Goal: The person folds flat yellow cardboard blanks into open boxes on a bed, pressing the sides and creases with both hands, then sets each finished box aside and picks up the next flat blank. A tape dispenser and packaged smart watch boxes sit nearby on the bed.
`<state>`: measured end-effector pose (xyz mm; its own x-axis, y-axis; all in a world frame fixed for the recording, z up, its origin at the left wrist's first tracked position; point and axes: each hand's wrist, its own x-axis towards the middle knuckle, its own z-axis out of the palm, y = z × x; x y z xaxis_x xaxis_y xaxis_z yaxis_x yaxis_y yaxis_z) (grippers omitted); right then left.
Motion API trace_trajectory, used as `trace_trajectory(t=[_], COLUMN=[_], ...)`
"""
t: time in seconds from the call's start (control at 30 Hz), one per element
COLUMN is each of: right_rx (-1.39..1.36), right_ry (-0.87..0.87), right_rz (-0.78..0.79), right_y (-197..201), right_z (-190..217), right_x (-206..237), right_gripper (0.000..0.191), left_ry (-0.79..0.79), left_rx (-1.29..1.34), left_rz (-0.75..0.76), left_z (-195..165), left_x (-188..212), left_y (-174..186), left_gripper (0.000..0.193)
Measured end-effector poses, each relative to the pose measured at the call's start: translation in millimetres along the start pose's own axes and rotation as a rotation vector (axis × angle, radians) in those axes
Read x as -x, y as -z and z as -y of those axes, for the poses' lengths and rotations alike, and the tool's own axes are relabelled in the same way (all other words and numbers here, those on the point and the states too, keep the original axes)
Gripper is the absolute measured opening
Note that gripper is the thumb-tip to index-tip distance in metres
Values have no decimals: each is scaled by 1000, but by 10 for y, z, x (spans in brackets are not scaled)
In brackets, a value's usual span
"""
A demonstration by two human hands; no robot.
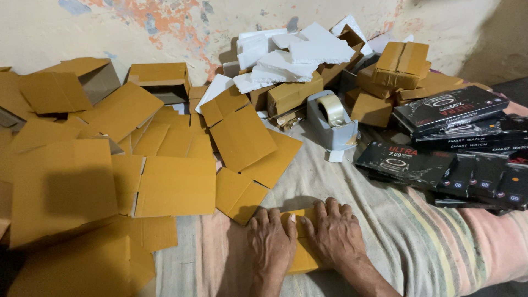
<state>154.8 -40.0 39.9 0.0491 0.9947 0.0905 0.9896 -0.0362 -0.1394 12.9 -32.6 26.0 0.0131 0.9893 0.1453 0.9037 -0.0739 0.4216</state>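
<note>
Both hands, left (271, 242) and right (334, 234), lay flat and open on a small box (301, 258) on the cloth (396, 231), gripping nothing. We judged it light, thin card, crushable; best held by its edges.

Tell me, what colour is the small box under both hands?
Yellow-brown cardboard; the small box shows best in the head view.

Small flat cardboard piece (300, 242), mustard-brown, pinned to the striped cloth (418, 242).
It lies flat at the near middle of the cloth, mostly covered by the left hand (270, 242) and right hand (334, 234), both palm-down on it; only its top edge and lower corner show.
</note>
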Motion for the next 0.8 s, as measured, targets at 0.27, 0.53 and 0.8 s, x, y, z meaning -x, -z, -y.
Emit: trace_trajectory(t=[0.27,0.53,0.8], right_rx=[17,12,13], right_ry=[1,27,61], right_rz=[62,1,-85], right_y=[24,-2,-32], right_z=[2,-7,-18], right_x=[-15,8,16], right_gripper=[64,61,59], left_ry=[42,14,-6], left_rx=[2,2,22], left_rz=[109,32,-60], left_z=[-9,14,29], left_x=[-33,-8,-17], left_y=[19,-31,-73], left_gripper=[47,45,42])
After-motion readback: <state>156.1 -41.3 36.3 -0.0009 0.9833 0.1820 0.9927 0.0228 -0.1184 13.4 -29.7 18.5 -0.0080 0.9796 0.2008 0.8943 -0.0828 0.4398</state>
